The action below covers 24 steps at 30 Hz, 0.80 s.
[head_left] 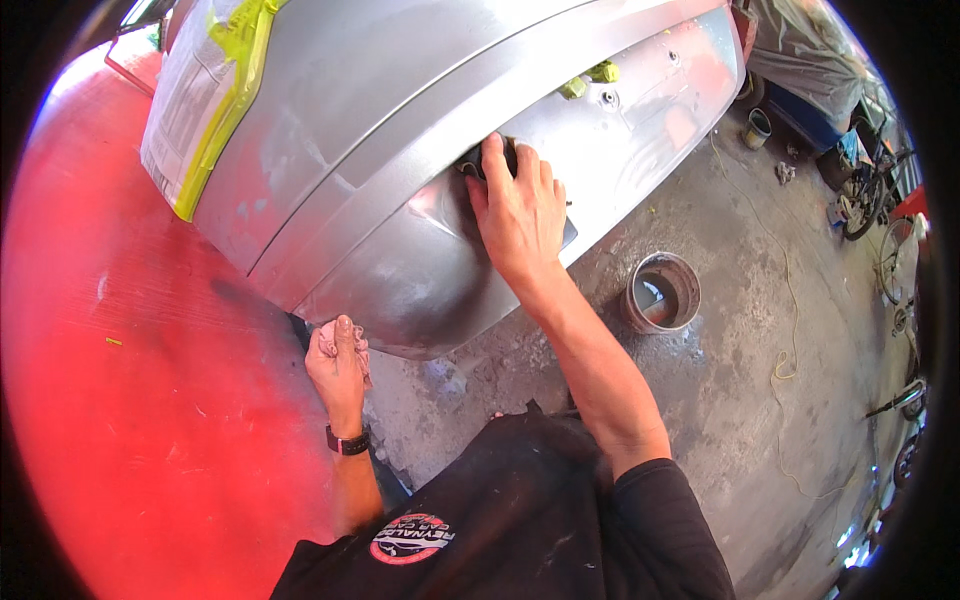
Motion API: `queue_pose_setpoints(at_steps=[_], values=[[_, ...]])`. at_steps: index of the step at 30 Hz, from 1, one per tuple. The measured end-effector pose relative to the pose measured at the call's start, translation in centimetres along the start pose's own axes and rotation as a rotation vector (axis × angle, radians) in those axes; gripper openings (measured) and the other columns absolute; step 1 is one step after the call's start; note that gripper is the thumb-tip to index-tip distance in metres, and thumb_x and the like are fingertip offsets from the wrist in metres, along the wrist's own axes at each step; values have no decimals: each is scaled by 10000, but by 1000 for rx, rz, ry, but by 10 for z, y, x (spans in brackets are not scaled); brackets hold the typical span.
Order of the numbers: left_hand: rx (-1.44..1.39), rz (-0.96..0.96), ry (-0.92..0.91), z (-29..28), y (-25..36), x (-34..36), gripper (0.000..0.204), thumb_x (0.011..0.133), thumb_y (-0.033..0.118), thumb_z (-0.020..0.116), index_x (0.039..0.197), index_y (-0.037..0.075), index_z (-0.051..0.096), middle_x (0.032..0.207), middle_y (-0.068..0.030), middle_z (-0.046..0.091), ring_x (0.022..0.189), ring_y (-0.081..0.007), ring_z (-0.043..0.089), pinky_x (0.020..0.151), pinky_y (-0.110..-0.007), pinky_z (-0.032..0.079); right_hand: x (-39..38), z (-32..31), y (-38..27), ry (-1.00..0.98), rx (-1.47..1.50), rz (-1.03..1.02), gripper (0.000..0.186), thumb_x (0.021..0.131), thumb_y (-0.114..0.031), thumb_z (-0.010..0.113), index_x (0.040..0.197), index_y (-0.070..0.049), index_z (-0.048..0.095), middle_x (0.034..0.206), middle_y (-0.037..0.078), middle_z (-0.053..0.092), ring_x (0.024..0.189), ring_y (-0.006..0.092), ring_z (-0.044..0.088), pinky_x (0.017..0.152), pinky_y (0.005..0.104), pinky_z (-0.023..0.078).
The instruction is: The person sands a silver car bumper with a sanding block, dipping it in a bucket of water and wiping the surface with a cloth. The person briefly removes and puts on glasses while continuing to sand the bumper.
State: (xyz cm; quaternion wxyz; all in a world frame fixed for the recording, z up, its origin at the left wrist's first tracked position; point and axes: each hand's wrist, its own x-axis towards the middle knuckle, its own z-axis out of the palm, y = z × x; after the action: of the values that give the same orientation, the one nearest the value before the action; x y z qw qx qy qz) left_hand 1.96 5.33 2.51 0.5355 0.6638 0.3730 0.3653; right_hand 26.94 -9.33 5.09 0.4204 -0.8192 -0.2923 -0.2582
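A silver-grey car body panel (395,200), with patchy sanded areas and long seams, fills the upper middle. My right hand (525,215) reaches up and presses onto it, fingers curled over a dark pad (490,157) that the hand mostly hides. Lower left, by the panel's bottom corner, my left hand (340,375) is closed round a crumpled pink cloth (358,355). A dark watch (347,441) is on that wrist. Around the right hand the panel shows a dark, shiny curved patch.
Yellow-green masking tape (225,125) edges covered parts at the upper left. A bucket (662,293) with murky liquid stands on the stained concrete floor (740,400) to the right. A thin cord (788,300) snakes across it. A large red surface (150,400) lies left; bicycles (880,195) stand far right.
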Motion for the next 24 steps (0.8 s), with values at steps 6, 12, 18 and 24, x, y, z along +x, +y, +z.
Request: queue_pose_setpoints(at_steps=[6,12,18,24], values=[[99,57,17,-2,-6,7,260,1088,250,693,1003,13,628,833,-52,683,641,-74,583,540,-241,472,-22,-9,-4,-41,105,-14,566,918,-225,777,1429,-91,571,1151,205,638,997,393,656,789,532,527],[29,7,8,-4,-3,2,259,1091,247,686,984,21,619,828,-46,682,625,-68,571,531,-248,466,-40,-2,-6,1,199,3,566,932,-232,763,1439,-83,562,1197,194,627,1040,383,638,818,519,512],[7,-4,-15,3,-2,3,255,1084,235,698,973,22,612,823,-54,675,620,-67,564,508,-240,448,6,4,13,57,-50,-21,629,879,-223,823,1447,-93,588,1152,202,650,994,409,672,798,531,549],[-20,28,20,-1,-7,2,269,1085,246,698,969,20,608,836,-63,676,595,-70,554,494,-244,441,-32,-6,-2,-36,106,49,643,861,-211,858,1437,-78,605,1218,193,665,1036,397,691,848,485,571]])
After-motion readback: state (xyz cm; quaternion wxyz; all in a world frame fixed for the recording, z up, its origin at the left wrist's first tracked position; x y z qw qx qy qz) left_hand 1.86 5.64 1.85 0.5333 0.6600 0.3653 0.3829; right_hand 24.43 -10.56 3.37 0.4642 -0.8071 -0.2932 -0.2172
